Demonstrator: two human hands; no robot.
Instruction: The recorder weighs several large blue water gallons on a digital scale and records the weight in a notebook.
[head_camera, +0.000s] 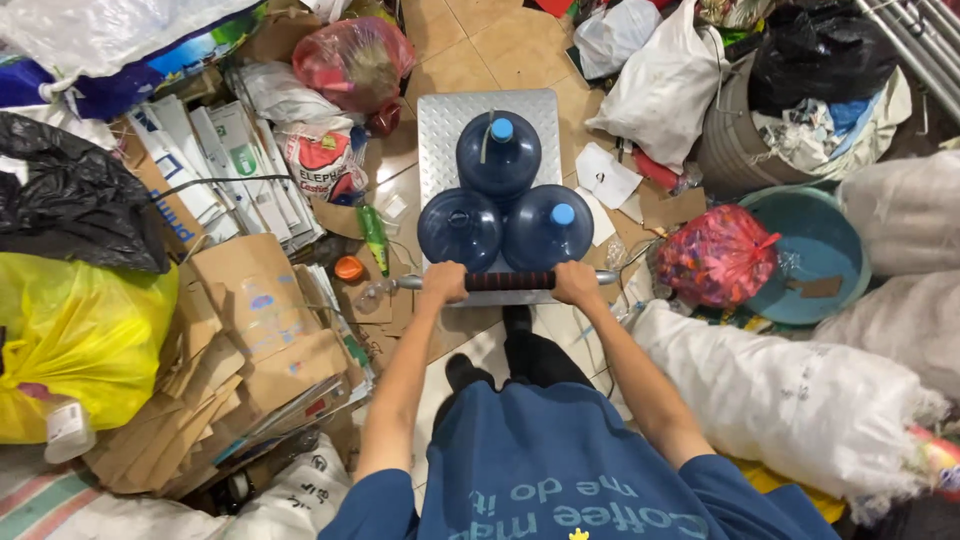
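Note:
Both my hands grip the handle bar (510, 281) of a metal platform cart (440, 125) that stands on the tiled floor ahead of me. My left hand (445, 282) holds the bar's left part, my right hand (576, 283) its right part. On the cart's deck stand three big dark blue water jugs: one at the back (499, 153) with a light blue cap, one front left (459, 229) without a cap, one front right (547, 227) with a light blue cap.
Flattened cardboard (250, 340) and a yellow bag (70, 340) are piled at left. White sacks (800, 395), a red bag (717, 255) in a teal basin (825, 240) and a grey barrel (735, 150) crowd the right. A narrow strip of tiled floor (480, 45) runs ahead.

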